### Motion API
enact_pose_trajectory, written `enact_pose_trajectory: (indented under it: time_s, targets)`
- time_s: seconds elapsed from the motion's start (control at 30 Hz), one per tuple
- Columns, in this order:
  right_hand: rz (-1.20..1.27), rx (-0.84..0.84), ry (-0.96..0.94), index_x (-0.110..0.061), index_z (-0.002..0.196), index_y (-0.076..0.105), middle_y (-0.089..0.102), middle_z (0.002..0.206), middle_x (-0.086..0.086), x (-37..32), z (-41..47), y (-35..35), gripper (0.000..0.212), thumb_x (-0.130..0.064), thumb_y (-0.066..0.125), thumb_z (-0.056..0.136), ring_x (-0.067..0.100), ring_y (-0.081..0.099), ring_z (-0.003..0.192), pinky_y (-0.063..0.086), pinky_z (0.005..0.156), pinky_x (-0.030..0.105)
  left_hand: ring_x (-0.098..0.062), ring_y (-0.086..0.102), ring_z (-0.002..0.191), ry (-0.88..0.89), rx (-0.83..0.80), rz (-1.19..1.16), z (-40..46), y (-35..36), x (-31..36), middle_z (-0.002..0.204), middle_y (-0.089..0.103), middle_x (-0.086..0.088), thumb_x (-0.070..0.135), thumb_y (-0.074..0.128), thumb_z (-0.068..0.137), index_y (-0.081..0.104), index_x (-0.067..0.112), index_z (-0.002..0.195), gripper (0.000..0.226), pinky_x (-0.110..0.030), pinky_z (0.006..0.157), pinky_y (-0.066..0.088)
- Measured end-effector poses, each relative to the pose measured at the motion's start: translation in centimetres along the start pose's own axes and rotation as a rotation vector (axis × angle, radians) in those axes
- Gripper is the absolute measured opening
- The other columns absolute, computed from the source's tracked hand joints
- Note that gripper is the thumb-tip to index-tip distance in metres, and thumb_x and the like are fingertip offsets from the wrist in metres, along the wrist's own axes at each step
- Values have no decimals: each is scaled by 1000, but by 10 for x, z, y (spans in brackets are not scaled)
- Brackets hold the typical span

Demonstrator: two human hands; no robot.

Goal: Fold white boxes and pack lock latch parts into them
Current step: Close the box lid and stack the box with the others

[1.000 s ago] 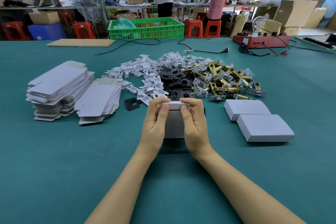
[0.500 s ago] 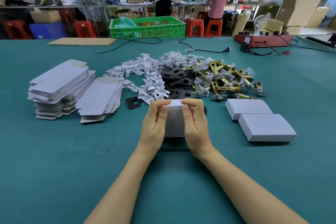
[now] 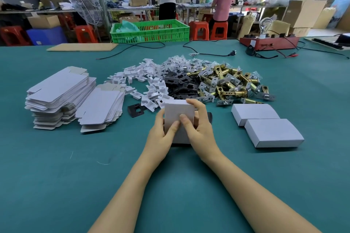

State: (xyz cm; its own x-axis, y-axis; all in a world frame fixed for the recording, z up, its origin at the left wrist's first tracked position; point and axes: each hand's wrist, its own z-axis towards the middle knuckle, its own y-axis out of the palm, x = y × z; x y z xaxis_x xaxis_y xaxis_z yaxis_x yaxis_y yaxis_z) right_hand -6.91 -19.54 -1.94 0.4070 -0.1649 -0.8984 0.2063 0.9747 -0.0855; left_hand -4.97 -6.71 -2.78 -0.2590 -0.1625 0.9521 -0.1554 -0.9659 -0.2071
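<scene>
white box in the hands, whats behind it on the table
Just past the white box, held by the left hand and right hand, lie white plastic inserts and black plates. A dark piece shows at its right, mostly covered.

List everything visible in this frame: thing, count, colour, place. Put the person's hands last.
held box: one, white, centre, between both hands
closed boxes: two, white, right of the hands, touching
flat blanks: two stacks, white, left
inserts: pile, white, centre left
plates: pile, black, centre; one more lies apart, nearer the blanks
latches: pile, brass and silver, centre right
bagged parts: pile, clear bags, behind the plates
table: one, teal
crate: one, green, far edge
cardboard sheet: one, brown, far left
red device: one, far right, with a glass bulb
people: two, backs turned, at a far bench
left hand: grips the box
right hand: grips the box
</scene>
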Motion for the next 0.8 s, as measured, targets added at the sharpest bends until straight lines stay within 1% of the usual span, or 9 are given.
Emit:
enact_pose_trajectory:
  time_s: [0.07, 0.13, 0.23, 0.33, 0.43, 0.53, 0.63, 0.73, 0.8]
  targets:
    - [87, 85, 85, -46, 115, 46, 66, 96, 7, -3, 0, -1, 34, -21, 58, 96, 26, 66, 85, 56, 73, 42, 9, 63, 96, -2, -16, -41, 0, 1, 2, 114, 64, 20, 32, 62, 95, 46, 38, 127, 36, -9, 74, 48]
    - [157, 125, 187, -44, 112, 47, 67, 96, 11, -4, 2, -4, 31, -23, 60, 95, 28, 66, 85, 58, 70, 40, 0, 68, 91, -37, 4, -91, -1, 1, 4, 105, 69, 14, 42, 62, 85, 50, 45, 118, 35, -14, 71, 51]
    - [31, 104, 272, -35, 108, 46, 61, 103, 0, 0, 5, -6, 28, -26, 66, 90, 20, 62, 93, 53, 71, 19, -7, 70, 79, -86, 53, -58, 0, 0, 4, 88, 73, 6, 47, 61, 78, 53, 50, 108, 32, -18, 65, 51]
    - [-321, 74, 153, -20, 114, 46, 46, 114, -5, 1, 4, -5, 46, -35, 74, 81, 3, 45, 103, 35, 83, 5, -12, 65, 71, -87, 89, 49, 0, -5, -3, 74, 71, 3, 45, 64, 84, 60, 45, 103, 20, -19, 61, 48]
    - [-610, -93, -24, -10, 132, 48, 46, 131, 3, -3, 3, -4, 76, -48, 77, 73, 14, 38, 125, 27, 106, 22, -16, 61, 75, -133, 109, 43, 4, -5, -6, 75, 69, 4, 35, 61, 90, 65, 32, 102, 13, -24, 68, 45]
    - [-695, -328, 85, -22, 148, 30, 32, 151, 1, -7, 2, -8, 110, -73, 69, 58, 18, 23, 141, 23, 116, 37, -17, 59, 86, -158, 125, -21, 7, -5, -3, 87, 70, 5, 37, 42, 78, 68, 23, 92, 33, -23, 73, 44]
    - [-709, -344, 131, -26, 149, 27, 33, 150, 0, -6, 3, -15, 108, -68, 74, 61, 20, 27, 140, 27, 114, 39, -35, 59, 87, -171, 107, -73, 6, -7, 0, 92, 69, -18, 37, 39, 79, 70, 20, 96, 40, -37, 75, 42]
    - [-762, -310, 112, -28, 143, 32, 44, 135, 2, -8, 1, -14, 101, -69, 73, 61, 23, 38, 127, 36, 106, 38, -29, 61, 72, -205, 108, -81, 6, -8, -1, 83, 71, -21, 45, 39, 91, 71, 26, 90, 37, -34, 65, 43]
    - [-807, -271, 131, -28, 140, 34, 46, 129, 3, -12, 0, -12, 100, -72, 72, 59, 23, 41, 122, 38, 103, 37, -26, 63, 70, -239, 123, -97, 8, -7, -4, 84, 72, -19, 44, 36, 103, 71, 21, 91, 44, -33, 64, 45]
